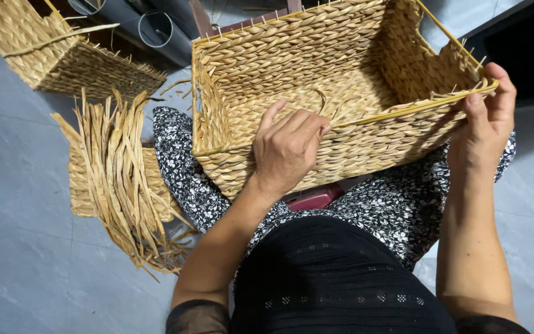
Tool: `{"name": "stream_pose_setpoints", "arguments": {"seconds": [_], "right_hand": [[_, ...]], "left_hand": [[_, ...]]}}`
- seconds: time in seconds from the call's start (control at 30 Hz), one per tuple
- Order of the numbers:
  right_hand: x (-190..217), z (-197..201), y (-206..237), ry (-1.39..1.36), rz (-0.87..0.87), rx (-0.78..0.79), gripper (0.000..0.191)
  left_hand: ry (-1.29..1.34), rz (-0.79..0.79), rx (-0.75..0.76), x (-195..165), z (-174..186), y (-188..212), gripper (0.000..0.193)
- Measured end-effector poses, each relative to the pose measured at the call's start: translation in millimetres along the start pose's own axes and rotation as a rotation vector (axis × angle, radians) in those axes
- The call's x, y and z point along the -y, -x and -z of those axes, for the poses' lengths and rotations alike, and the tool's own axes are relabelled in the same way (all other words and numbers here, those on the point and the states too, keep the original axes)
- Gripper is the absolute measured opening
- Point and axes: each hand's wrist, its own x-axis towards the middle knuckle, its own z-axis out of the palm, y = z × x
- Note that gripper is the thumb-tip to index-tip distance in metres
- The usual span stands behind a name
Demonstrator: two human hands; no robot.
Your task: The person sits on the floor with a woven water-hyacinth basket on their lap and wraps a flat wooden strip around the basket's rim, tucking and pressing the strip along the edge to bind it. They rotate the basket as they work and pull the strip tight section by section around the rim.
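While gripped: two hands [288, 148], one basket [366, 68].

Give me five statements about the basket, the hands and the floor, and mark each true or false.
1. The left hand rests on the near rim of the woven basket. True.
2. The right hand lies flat on the floor. False: it grips the basket's right corner.
3. The basket is full of fruit. False: nothing lies inside it.
4. An unfinished weaving with loose strands lies on the floor to the left. True.
5. A second woven basket sits at the upper left. True.
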Motion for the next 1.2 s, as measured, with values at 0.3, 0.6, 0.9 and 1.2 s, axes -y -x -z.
{"name": "stream_pose_setpoints", "arguments": {"seconds": [0.3,0.6,0.9,1.2], "right_hand": [[15,-11,14,0.005,0.037,-0.263,0.039],[23,70,53,0.118,0.088,-0.272,0.032],[132,-4,-39,1.145,0.094,0.572,0.023],[21,-200,-86,1.811,-0.233,1.444,0.051]], "left_hand": [[0.078,-0.141,-0.022,17,9,8,0.012],[0.13,-0.214,0.1,-35,40,55,0.018],[0.176,-0.21,0.159,-54,64,64,0.023],[0.155,-0.226,0.156,-61,64,74,0.017]]}}
